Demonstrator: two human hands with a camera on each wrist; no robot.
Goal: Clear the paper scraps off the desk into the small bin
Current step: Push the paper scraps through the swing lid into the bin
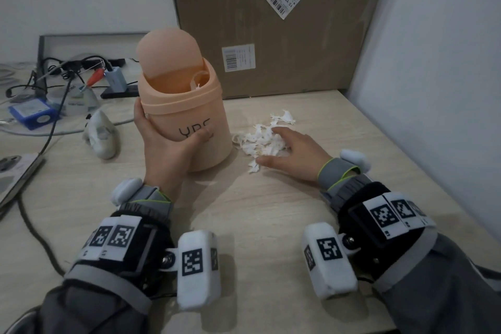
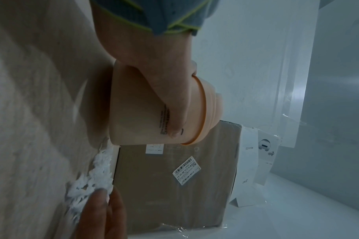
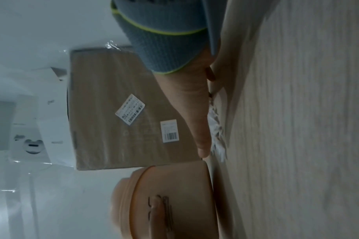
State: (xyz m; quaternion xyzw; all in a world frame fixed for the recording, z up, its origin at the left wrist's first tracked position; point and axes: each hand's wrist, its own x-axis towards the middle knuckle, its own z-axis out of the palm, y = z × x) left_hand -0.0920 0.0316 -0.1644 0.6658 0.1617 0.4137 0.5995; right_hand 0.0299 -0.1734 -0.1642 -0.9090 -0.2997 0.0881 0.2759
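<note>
1. Right hand: fingers spread flat on torn white paper scraps, frame centre; feather-light, flimsy; best scooped together.
2. Left hand: wrapped around small peach plastic bin, lid tipped open, just beside scraps on pale wooden desk.

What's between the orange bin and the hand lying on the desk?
In the head view, a pile of white paper scraps lies between the bin and the right hand, whose fingers rest on the pile's edge.

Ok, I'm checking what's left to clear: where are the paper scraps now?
In the head view, the paper scraps lie on the desk, right of the bin, under the right hand.
</note>
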